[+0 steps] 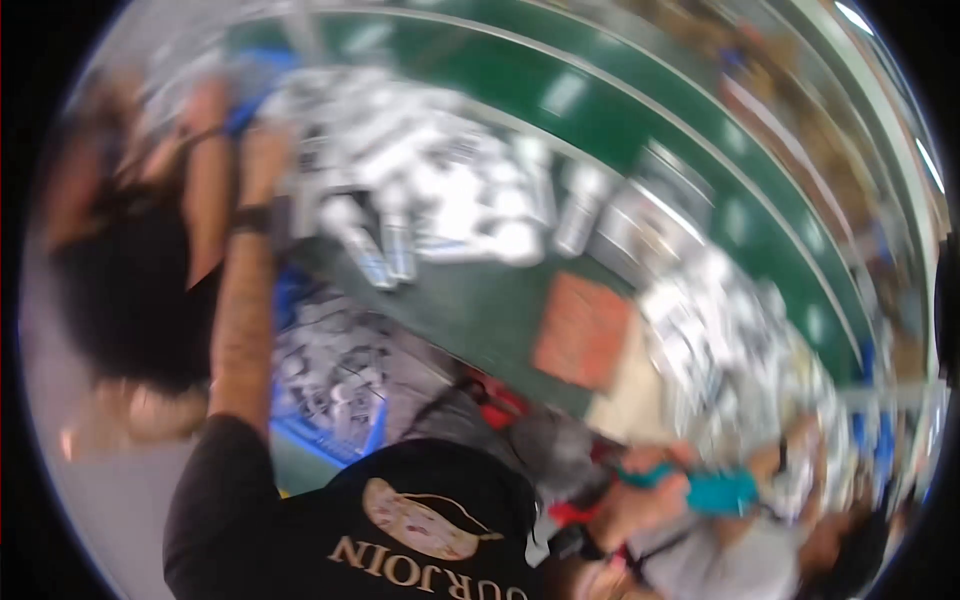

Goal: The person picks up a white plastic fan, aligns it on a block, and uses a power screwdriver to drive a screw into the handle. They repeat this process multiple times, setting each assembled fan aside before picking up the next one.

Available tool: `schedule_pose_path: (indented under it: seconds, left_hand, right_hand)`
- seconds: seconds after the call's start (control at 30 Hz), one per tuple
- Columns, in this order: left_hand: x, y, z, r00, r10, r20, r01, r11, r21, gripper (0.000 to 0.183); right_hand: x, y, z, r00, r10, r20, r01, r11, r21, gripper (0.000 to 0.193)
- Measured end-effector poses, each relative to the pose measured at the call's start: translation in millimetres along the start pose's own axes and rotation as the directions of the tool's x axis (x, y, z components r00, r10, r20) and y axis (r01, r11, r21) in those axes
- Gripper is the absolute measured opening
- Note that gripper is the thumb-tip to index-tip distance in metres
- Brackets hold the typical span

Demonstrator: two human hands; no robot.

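Note:
My left arm stretches out from a black sleeve to the far left, a dark band at its wrist. The left hand is at the left end of a pile of white plastic parts, next to a blue container. Motion smears its fingers, so neither their pose nor anything in them can be made out. My right hand cannot be found in the picture. In front of me, on the green tabletop, two white pieces with pale blue ends stick out of the pile.
An orange-red square lies beside a cream sheet and an open grey box. A blue crate of small white parts stands below the table edge. Another person's arms are at left. Someone with teal on the arm works at right.

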State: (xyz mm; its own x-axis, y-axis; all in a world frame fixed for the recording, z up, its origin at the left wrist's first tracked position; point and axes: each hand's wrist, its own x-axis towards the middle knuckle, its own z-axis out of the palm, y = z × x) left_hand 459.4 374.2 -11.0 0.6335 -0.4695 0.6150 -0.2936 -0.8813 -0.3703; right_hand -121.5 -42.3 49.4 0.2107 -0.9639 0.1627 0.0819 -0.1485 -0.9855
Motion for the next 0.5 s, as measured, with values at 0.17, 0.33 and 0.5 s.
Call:
schedule_pose_path:
  seconds: [0.17,0.33,0.5]
  left_hand:
    - [48,211,-187,0.901,-0.432,-0.026,0.156,0.381,-0.911,0.034]
    - [15,418,-339,0.82,0.301,-0.486,-0.541,0.134,-0.83,0.021]
    - [-51,553,-357,0.779,0.543,-0.313,-0.363,-0.015,-0.932,0.036]
  right_hand:
    - [10,-7,-9,0.956,-0.094,0.279,0.055,0.988,0.145,0.065]
    - [36,-17,-42,0.949,-0.069,0.307,0.046,0.996,0.083,0.064]
    - [67,-9,-63,0.943,-0.058,0.327,0.02,0.993,0.118,0.069]
